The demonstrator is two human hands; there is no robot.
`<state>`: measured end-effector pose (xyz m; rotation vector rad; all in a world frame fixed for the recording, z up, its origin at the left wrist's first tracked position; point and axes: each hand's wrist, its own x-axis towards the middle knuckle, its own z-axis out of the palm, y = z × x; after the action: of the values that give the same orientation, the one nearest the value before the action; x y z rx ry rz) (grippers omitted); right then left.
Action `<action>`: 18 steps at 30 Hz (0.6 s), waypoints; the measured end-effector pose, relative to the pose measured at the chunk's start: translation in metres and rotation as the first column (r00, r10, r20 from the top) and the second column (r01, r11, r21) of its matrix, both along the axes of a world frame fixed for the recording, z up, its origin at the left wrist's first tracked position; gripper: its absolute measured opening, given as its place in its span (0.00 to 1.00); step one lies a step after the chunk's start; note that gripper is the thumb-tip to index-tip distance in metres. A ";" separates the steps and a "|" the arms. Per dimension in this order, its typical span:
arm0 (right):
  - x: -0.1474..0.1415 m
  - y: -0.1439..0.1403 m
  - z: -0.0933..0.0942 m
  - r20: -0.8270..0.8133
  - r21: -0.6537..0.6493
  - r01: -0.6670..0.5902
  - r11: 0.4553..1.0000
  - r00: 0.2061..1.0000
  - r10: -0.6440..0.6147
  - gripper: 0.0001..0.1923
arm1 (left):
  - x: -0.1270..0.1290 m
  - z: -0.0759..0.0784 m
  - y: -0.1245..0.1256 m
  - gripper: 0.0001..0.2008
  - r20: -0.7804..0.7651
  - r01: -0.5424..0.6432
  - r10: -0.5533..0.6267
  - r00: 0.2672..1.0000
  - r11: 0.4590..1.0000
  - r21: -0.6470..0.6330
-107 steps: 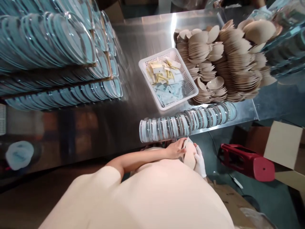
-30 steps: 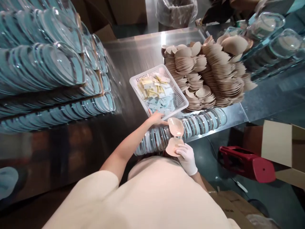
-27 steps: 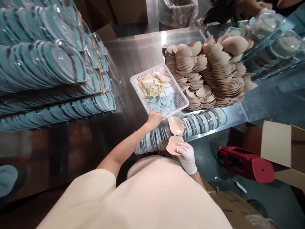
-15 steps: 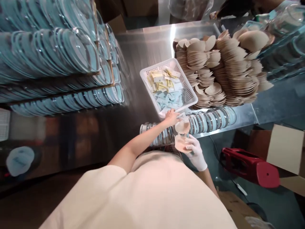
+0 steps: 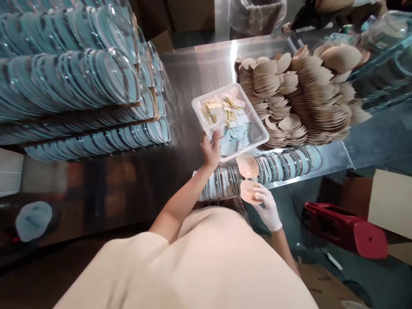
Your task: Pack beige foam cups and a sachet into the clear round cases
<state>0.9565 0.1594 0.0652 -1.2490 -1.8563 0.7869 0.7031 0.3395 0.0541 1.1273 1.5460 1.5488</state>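
Observation:
My gloved right hand (image 5: 268,207) grips the lower half of an open, peach-coloured, two-part shell-shaped case (image 5: 247,166) close to my body. Its two cupped halves lie apart, joined by a narrow middle. My bare left hand (image 5: 211,150) is at the near left rim of a white perforated basket (image 5: 199,101), thumb and fingers apart. Small flat packets (image 5: 236,134) fill the basket, yellow-and-white ones at the back and pale blue ones in front. Whether the left fingertips touch a packet is hard to tell.
Stacked beige shell-shaped pieces (image 5: 322,94) stand right of the basket. A row of round, clear-rimmed containers (image 5: 283,165) lines the metal table's near edge. More fill tiers (image 5: 80,81) at left. A red device (image 5: 347,231) and cardboard boxes are on the floor at right.
My left hand has moved left and up from the case to the basket's rim; a whitish packet showed near its fingers before. My right hand still holds the case.

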 end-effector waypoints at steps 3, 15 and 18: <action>-0.003 -0.001 0.004 -0.002 -0.010 -0.028 1.000 1.000 0.028 0.04 | 0.010 0.001 -0.013 0.26 0.126 0.261 -0.250 0.960 0.961 -0.087; 0.022 -0.026 -0.004 -0.011 -0.170 0.018 0.985 1.000 -0.020 0.08 | 0.069 -0.026 -0.075 0.12 -0.151 0.539 -0.671 0.726 0.691 -0.482; 0.023 -0.037 -0.019 -0.204 -0.315 0.198 0.928 0.941 -0.270 0.16 | 0.086 -0.023 -0.110 0.18 -0.060 0.713 -0.747 0.662 0.653 -0.254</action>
<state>0.9791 0.1224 0.0464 -1.4533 -1.3961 1.0537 0.7889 0.2290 0.0312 1.5270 1.0724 0.7286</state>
